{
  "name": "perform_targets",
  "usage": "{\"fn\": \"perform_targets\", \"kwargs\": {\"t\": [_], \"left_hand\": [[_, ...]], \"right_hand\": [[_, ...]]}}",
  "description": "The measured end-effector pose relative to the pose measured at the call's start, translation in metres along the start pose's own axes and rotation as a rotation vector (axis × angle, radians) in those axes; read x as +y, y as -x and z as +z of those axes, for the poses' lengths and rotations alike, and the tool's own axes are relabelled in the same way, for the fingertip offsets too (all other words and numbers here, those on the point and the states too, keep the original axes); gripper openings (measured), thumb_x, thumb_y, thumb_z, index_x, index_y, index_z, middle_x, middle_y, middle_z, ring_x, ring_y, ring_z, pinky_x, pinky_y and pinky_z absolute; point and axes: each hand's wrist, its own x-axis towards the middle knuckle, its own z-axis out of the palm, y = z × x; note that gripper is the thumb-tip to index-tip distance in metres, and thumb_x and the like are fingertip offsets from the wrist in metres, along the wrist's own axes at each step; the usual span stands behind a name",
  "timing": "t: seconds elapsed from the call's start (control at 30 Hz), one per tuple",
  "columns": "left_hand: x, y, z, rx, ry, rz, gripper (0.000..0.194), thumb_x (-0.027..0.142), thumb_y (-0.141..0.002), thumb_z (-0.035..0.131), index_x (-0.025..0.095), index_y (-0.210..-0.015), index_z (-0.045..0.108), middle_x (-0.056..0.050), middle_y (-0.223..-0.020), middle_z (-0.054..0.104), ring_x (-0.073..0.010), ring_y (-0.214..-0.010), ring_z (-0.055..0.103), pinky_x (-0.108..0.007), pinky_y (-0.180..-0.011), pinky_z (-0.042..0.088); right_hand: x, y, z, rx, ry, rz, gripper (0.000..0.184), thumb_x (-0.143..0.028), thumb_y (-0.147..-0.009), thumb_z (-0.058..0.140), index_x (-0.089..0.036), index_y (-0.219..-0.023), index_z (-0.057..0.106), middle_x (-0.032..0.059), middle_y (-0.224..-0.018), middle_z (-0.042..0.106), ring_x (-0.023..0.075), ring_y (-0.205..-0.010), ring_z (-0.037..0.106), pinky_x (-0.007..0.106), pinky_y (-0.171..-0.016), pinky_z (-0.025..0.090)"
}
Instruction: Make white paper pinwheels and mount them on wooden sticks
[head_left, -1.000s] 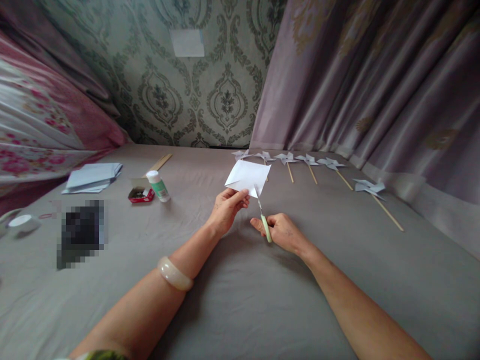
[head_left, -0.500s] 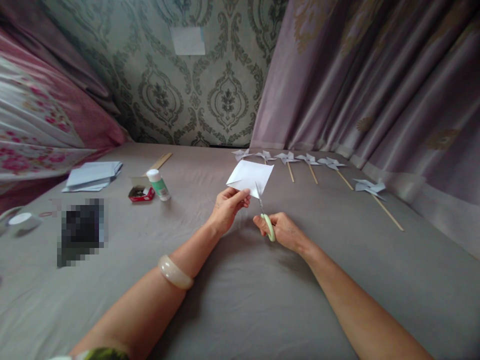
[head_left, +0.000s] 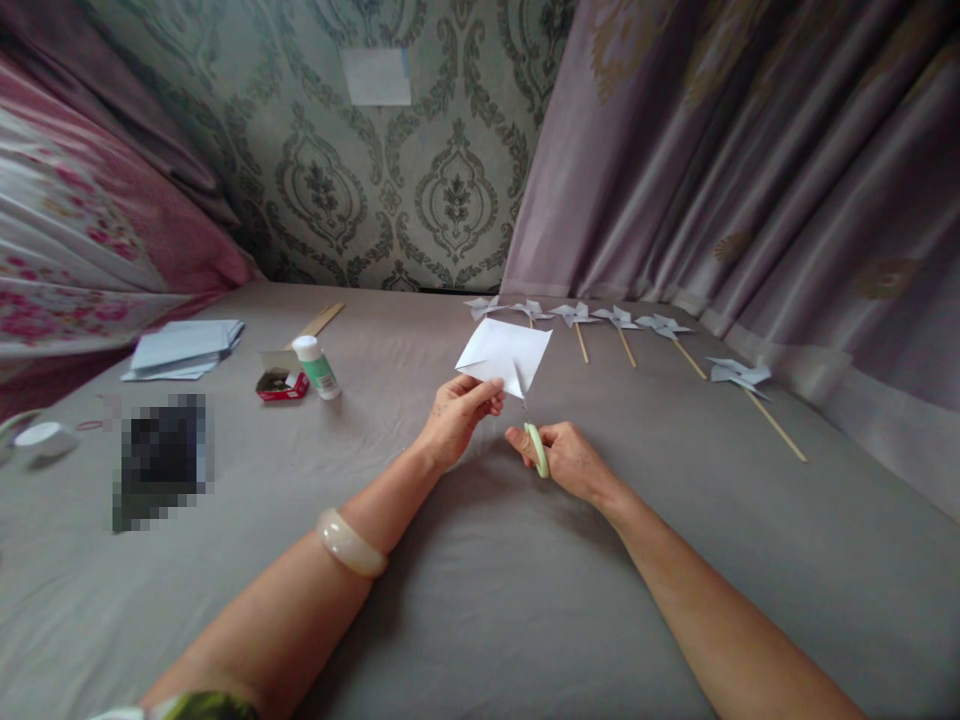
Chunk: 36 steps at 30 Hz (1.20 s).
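Left of the fingers of our left hand (head_left: 459, 418) we see an open red box (head_left: 285, 393) containing small things (head_left: 274, 380), too small to identify; a white-and-green bottle (head_left: 319, 370) stands just beside it. Farther left of those fingers lies a stack of paper (head_left: 184, 348); wooden sticks (head_left: 322, 322) lie beyond the box. Past our fingers, mostly rightward, are six paper pinwheels (head_left: 576, 316). Our left thumb and fingers pinch the white paper (head_left: 506, 348) along its near edge; our right hand (head_left: 566, 458) grips the scissors (head_left: 537, 450), blades at the paper.
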Motion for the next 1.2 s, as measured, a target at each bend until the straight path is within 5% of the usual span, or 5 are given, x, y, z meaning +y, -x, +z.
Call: {"fn": "perform_targets", "kwargs": {"t": [0.87, 1.2], "left_hand": [[-0.001, -0.001, -0.002, -0.011, -0.012, 0.012, 0.024, 0.028, -0.062, 0.077, 0.013, -0.06, 0.058, -0.001, -0.062, 0.059, -0.0079, -0.055, 0.053, -0.024, -0.057, 0.04], [0.001, -0.01, -0.015, 0.138, -0.035, 0.04, 0.025, 0.026, -0.057, 0.077, 0.014, -0.067, 0.058, -0.001, -0.065, 0.061, -0.0097, -0.061, 0.058, -0.021, -0.055, 0.041]], "right_hand": [[0.003, -0.002, 0.002, 0.032, 0.047, -0.024, 0.057, -0.069, -0.074, 0.051, -0.017, -0.051, 0.049, -0.0036, -0.048, 0.038, 0.0089, -0.048, 0.034, 0.025, -0.05, 0.027], [0.002, 0.004, -0.01, -0.223, 0.169, -0.005, 0.055, -0.068, -0.071, 0.054, -0.017, -0.052, 0.047, -0.0039, -0.051, 0.037, 0.0081, -0.049, 0.028, 0.025, -0.046, 0.024]]}}
